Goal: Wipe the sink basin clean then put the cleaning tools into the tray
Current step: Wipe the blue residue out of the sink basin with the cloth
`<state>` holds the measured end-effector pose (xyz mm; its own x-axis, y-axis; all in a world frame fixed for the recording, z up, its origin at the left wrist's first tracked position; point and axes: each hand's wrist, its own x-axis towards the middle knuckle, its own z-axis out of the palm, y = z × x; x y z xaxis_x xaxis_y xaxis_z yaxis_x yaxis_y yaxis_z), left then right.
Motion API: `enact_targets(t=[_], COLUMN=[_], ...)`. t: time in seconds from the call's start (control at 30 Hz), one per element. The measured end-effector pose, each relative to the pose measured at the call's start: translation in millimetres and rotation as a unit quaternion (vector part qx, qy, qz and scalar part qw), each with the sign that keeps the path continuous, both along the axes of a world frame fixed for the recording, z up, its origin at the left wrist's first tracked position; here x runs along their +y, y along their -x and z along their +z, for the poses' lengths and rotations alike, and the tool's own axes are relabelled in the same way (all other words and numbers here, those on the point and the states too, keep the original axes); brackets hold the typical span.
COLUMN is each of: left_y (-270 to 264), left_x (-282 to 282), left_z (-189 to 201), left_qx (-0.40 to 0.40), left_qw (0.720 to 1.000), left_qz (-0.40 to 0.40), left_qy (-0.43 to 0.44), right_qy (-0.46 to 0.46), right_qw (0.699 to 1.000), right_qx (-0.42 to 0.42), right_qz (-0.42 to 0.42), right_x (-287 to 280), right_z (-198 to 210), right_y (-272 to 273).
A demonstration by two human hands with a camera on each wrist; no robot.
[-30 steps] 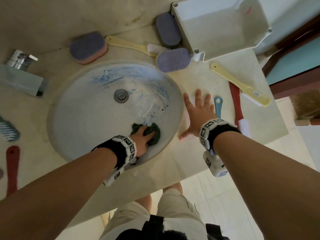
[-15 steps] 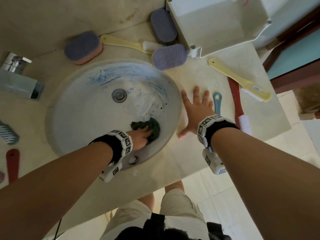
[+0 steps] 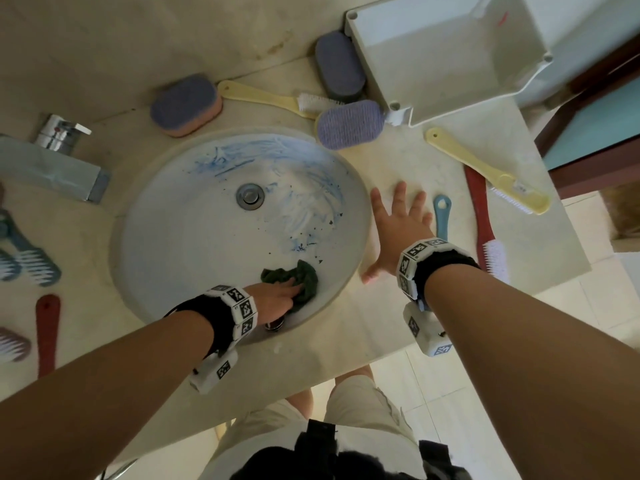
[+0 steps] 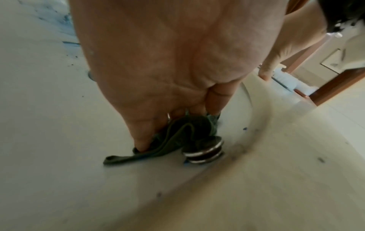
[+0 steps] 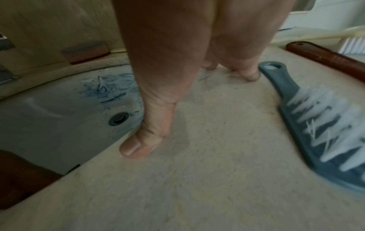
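The beige stone countertop (image 3: pixel 433 174) holds a round white sink basin (image 3: pixel 180 244) smeared with blue streaks on its far side, and a rectangular white plastic tray (image 3: pixel 446 95) stands at the far right corner. The right hand (image 3: pixel 398 230) lies flat on the counter, fingers spread, holding nothing (a blue brush just beside it). The left hand (image 3: pixel 277 299) presses a crumpled dark green cloth (image 3: pixel 301 278) against the basin's near wall, fingers curled into its folds.
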<state>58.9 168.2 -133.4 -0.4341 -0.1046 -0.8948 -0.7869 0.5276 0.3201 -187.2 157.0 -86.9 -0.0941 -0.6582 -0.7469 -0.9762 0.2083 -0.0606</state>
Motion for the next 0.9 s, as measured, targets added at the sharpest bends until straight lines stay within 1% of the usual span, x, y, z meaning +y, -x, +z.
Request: enact_targets(t=[0.03, 0.1, 0.13, 0.2, 0.3, 0.4, 0.43, 0.57, 0.63, 0.77, 0.9], left_y=[0.8, 5.5, 8.6, 17.4, 27.5, 30.1, 29.1, 28.3, 28.6, 38.9, 61.0], left_x=[-1.3, -8.7, -13.4, -22.5, -34.8, -33.8, -30.3, -16.0, -13.4, -14.1, -33.8], left_z=[-3.2, -9.8, -12.3, -11.0, -13.2, -10.9, -7.5, 5.2, 4.2, 2.4, -4.7], left_qx=[0.001, -0.008, -0.002, 0.007, 0.01, 0.012, 0.008, 0.033, 0.036, 0.016, 0.01], left_qw=[1.0, 1.0, 1.0, 0.999, 0.999, 0.999, 0.999, 0.994, 0.993, 0.991, 0.99], left_qz=[-0.014, 0.002, -0.007, -0.021, -0.017, 0.019, 0.043, 0.104, 0.104, 0.129, 0.139], left_qy=[-0.001, 0.006, 0.015, 0.035, 0.043, 0.037, 0.025, -0.026, -0.035, -0.042, -0.011], right_qy=[0.0, -0.001, -0.001, -0.002, -0.004, -0.005, -0.006, -0.003, -0.004, -0.008, -0.01], right_qw=[1.0, 1.0, 1.0, 1.0, 1.0, 1.0, 1.0, 1.0, 1.0, 1.0, 1.0], right_qx=[-0.001, 0.0, 0.0, -0.003, -0.002, 0.0, 0.001, 0.0, 0.0, 0.0, -0.004], right_qz=[-0.001, -0.001, -0.001, -0.002, -0.002, 0.001, 0.001, 0.0, -0.001, 0.001, 0.001], right_x=[0.0, 0.3, 0.2, 0.1, -0.3, -0.5, -0.4, -1.1, -1.2, -1.8, -1.8], right_z=[-0.7, -1.0, -1.1, -0.6, 0.3, 1.3, 1.6, 0.1, -0.3, -0.8, -0.5], right_y=[0.4, 0.5, 0.6, 0.7, 0.7, -0.1, -0.1, -0.1, -0.1, 0.4, 0.8])
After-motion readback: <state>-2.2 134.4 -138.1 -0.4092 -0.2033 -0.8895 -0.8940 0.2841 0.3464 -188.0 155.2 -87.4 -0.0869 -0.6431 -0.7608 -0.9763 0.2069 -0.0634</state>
